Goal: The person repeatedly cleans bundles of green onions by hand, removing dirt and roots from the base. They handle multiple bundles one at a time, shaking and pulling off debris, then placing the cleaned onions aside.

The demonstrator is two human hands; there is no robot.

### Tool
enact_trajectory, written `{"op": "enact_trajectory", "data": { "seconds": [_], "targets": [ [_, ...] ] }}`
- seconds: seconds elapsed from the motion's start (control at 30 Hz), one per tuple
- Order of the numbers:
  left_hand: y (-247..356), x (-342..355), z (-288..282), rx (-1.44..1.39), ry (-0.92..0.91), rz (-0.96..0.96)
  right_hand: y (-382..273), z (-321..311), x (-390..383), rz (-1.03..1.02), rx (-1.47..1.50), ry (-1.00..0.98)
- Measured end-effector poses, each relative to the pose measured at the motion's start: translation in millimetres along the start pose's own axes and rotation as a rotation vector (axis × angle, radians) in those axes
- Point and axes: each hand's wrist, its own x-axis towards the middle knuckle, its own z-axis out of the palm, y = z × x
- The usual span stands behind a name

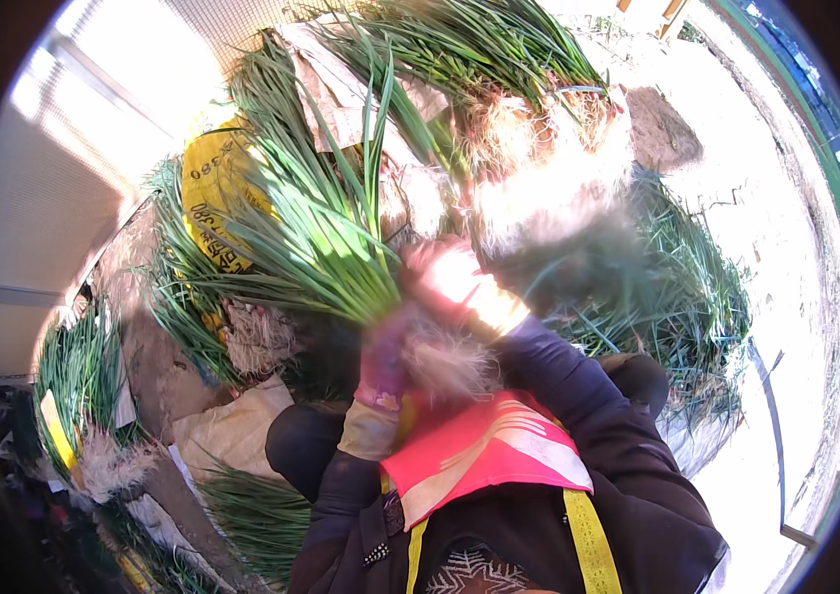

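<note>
At far left, a bundle of green leaves (80, 361) lies with its pale roots (115, 465) toward the lower edge. Right of it, a yellow sack (225, 188) with dark print lies over more leaves, and a clump of roots (261, 340) shows just below.

Toward the middle is the bunch of long green stalks (336, 259). Its leaves fan up and left, beyond the left hand; its base lies at the 2 hands, with blurred, whitish roots (449, 358) to the right, above the pink-red apron (489, 447).

The left hand (381, 361), in a purple-pink covering, is closed around the base of the bunch. The right hand (446, 280) is just beside the base, above the roots; glare and blur hide its fingers, so I cannot tell how far open it is or whether it grips anything.

Farther right, a large heap of stalks (489, 45) lies above the right hand, and loose leaves (682, 282) spread beyond the right sleeve (563, 371).
</note>
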Motion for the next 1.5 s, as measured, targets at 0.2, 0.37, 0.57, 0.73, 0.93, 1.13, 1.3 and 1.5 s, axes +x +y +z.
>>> {"op": "enact_trajectory", "data": {
  "seconds": [0.2, 0.37, 0.57, 0.73, 0.93, 1.13, 1.3, 1.5],
  "targets": [
    [-24.3, 1.7, -21.1, 0.066, 0.024, -0.024, 65.4, -35.0, 17.3, 0.554, 0.085, -0.381],
    [-31.3, 8.3, -19.5, -0.428, 0.159, -0.153, 141.1, -71.3, 77.5, 0.715, -0.236, 0.263],
    [-12.0, 12.7, -2.0, -0.411, 0.167, -0.161, 156.0, -60.1, 77.7, 0.821, 0.288, 0.146],
    [3.2, 4.9, 5.4, -0.557, 0.144, -0.185, 137.0, -87.3, 39.5, 0.502, 1.870, 0.668],
    [4.4, 8.1, 5.9, -0.315, 0.064, -0.181, 142.4, -58.3, 11.5, 0.728, 0.981, 0.246],
    [-0.4, 16.0, 6.4, -0.544, 0.017, -0.155, 140.9, -62.8, -12.7, 0.632, 0.712, 0.106],
    [-2.4, 20.4, 8.4, -0.217, 0.027, -0.083, 112.4, -76.7, -8.1, 0.771, 0.903, 0.388],
    [10.4, 21.5, 20.3, -0.591, 0.168, -0.288, 107.6, -27.2, 34.5, 0.696, -0.260, -0.501]
  ]
}}
